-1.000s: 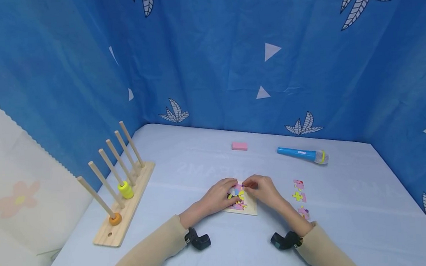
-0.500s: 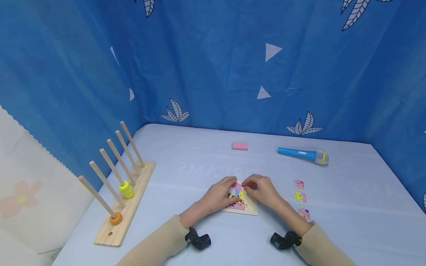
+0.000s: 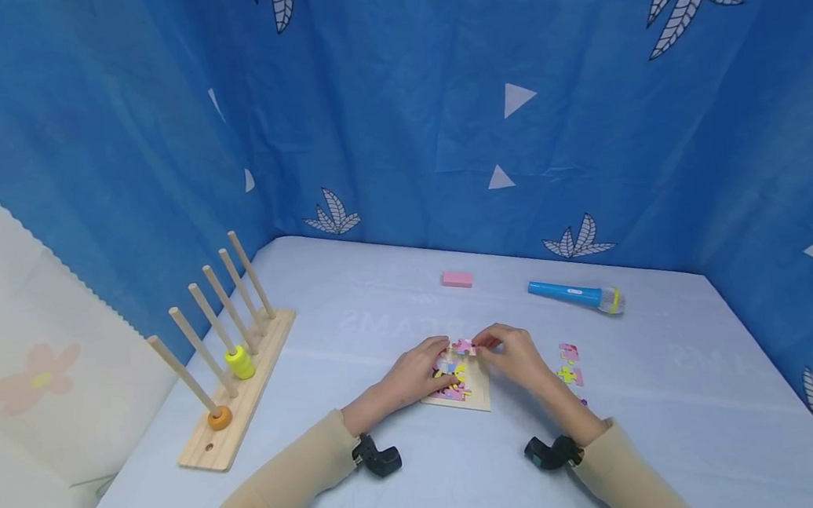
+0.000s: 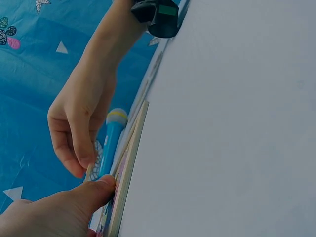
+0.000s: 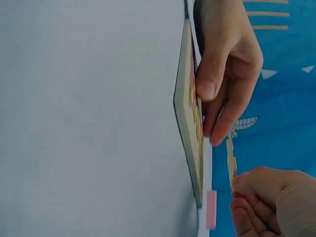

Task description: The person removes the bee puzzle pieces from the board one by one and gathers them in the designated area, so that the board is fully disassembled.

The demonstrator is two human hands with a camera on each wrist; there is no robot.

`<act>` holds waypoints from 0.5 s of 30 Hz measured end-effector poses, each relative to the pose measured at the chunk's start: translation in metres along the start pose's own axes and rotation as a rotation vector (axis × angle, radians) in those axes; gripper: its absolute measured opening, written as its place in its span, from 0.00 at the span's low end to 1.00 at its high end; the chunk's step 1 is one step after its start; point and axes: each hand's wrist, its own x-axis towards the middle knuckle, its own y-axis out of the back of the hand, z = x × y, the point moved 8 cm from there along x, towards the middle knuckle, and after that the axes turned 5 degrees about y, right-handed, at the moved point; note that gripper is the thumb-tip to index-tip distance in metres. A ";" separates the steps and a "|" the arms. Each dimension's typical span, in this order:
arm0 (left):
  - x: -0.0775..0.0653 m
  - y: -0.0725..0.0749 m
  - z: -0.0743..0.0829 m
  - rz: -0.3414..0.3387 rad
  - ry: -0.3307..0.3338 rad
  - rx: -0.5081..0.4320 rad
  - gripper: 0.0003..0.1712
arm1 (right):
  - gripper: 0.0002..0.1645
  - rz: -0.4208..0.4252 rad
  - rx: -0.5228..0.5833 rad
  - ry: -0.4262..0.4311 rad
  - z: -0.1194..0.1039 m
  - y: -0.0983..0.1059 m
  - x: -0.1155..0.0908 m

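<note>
Mid-table, between the left and right edges of the table [image 3: 464, 470], your puzzle board [image 3: 481, 394] lies flat. Your left hand [image 3: 409, 373] rests across it, fingers loosely extended, thumb laid on top. Your right hand [image 3: 514, 354] pinches a puzzle piece [image 3: 464, 347] between thumb and fingertips, raised clear by the board's far side. Piece looks thin, stiff; probably light, printed face perhaps slick, narrow knobs likeliest to chip. Best hold: straight sides or broad body. Loose pieces [image 3: 567, 373] lie toward the table's right edge
</note>
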 end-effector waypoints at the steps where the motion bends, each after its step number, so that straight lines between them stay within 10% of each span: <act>1: 0.000 0.000 0.000 -0.001 0.002 0.000 0.39 | 0.08 0.002 -0.007 -0.016 0.004 0.005 -0.001; 15: -0.002 0.001 0.001 0.013 -0.010 -0.008 0.39 | 0.07 -0.005 -0.076 -0.259 0.077 0.068 -0.038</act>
